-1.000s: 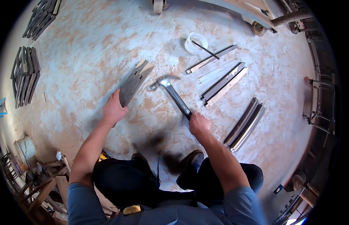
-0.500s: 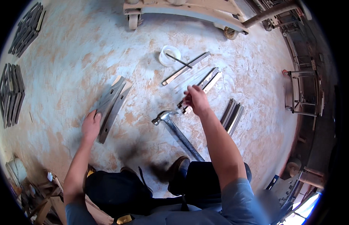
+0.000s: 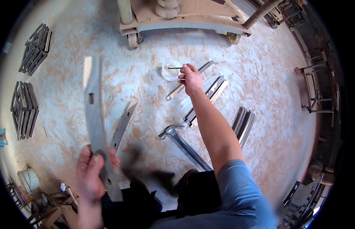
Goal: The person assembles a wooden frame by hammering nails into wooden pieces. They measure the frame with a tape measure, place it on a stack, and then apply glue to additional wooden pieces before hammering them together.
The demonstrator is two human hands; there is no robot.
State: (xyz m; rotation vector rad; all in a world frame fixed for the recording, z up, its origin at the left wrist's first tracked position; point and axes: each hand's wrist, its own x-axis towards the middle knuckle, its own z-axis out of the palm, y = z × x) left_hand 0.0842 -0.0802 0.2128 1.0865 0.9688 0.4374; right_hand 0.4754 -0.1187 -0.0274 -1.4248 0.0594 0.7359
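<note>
My left hand [image 3: 90,173] is wrapped round the lower part of a long, slightly curved grey wooden slat [image 3: 94,118] with slots cut in it, raised upright off the floor. A matching slotted slat [image 3: 123,126] lies on the floor beside it. Farther forward, my right hand [image 3: 192,80] pinches the end of a thin dark stick [image 3: 176,68], whose other end reaches into a small whitish plastic tub [image 3: 169,76]. Below that hand lie a narrow wooden strip [image 3: 176,92] and a pair of notched strips [image 3: 212,93].
A claw hammer [image 3: 187,149] lies in front of my feet. More dark strips [image 3: 243,124] rest to the right. Two stacks of joined wooden frames [image 3: 24,110] line the far left. A wheeled wooden cart [image 3: 185,24] stands ahead, with a metal trolley [image 3: 318,87] at right.
My left hand has lifted one slat off the floor and brought it up near me. My right hand has moved from the notched strips to the tub and taken hold of the stick.
</note>
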